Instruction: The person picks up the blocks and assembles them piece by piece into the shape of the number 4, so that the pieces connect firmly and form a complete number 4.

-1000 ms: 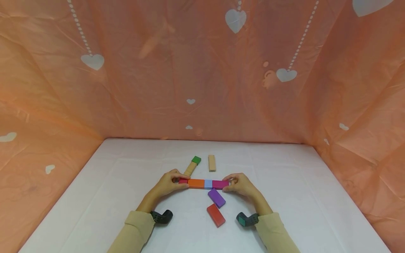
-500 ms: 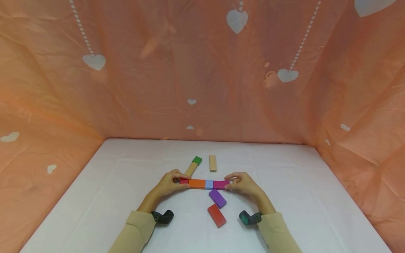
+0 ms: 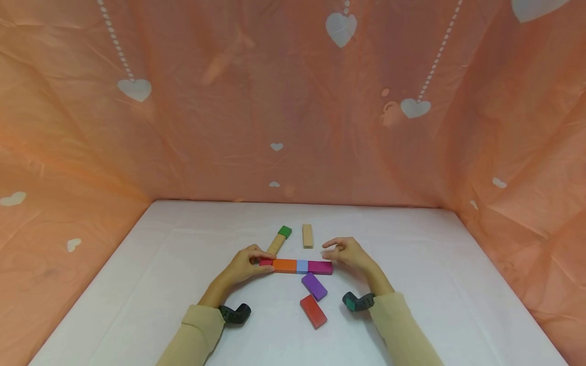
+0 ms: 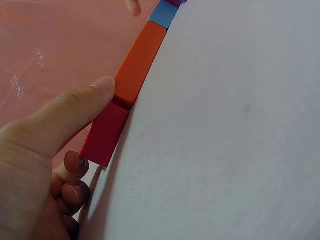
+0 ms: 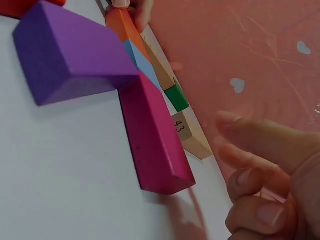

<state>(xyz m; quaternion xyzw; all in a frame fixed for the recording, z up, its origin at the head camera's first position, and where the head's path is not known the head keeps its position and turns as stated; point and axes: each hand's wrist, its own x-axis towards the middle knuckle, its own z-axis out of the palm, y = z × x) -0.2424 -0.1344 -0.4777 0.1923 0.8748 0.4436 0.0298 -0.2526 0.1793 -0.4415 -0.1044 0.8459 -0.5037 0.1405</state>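
Observation:
Four-coloured blocks lie end to end in a row: a crimson block [image 4: 106, 135], an orange block [image 3: 285, 266], a light blue block [image 3: 302, 267] and a magenta block [image 3: 320, 268]. My left hand [image 3: 243, 265] grips the crimson block at the left end, its thumb along the near side by the orange joint. Just beyond the row's right end, my right hand [image 3: 351, 254] is apart from the magenta block, fingers loosely bent and holding nothing. A purple block [image 3: 314, 286] lies slanted against the near side of the row.
Nearer the body lies a red block [image 3: 313, 311], close to the purple one. Behind the row, a plain wooden block [image 3: 276, 244] runs slantwise to a green block [image 3: 285, 232]. Another wooden block [image 3: 307, 236], marked 43, lies to their right on the white tabletop [image 3: 412, 284].
My right hand has let go of the magenta block's end and moved up and away from it. The left hand stays on the crimson block, and the row keeps its place.

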